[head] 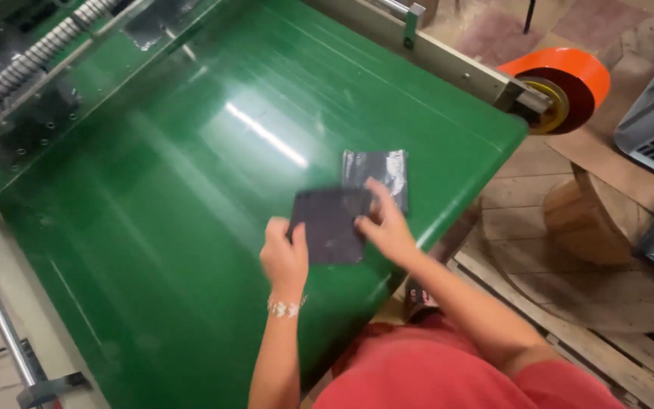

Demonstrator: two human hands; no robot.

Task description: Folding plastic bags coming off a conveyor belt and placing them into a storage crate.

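Head view: left hand (284,257) gripping the left edge of a dark square pouch (330,226), fingers curled around it, a beaded bracelet (285,308) on the wrist. Right hand (386,224) pinching the pouch's right edge, fingertips on its top face. Pouch held flat just above a wide green belt (153,227), near the belt's right edge. Just behind it, lying on the belt, a second shiny grey pouch (378,170), partly covered by the right hand. Orange roll (565,83) at the belt's far corner. Wooden pallet (607,348) and round wooden spool (580,216) on the floor to the right.
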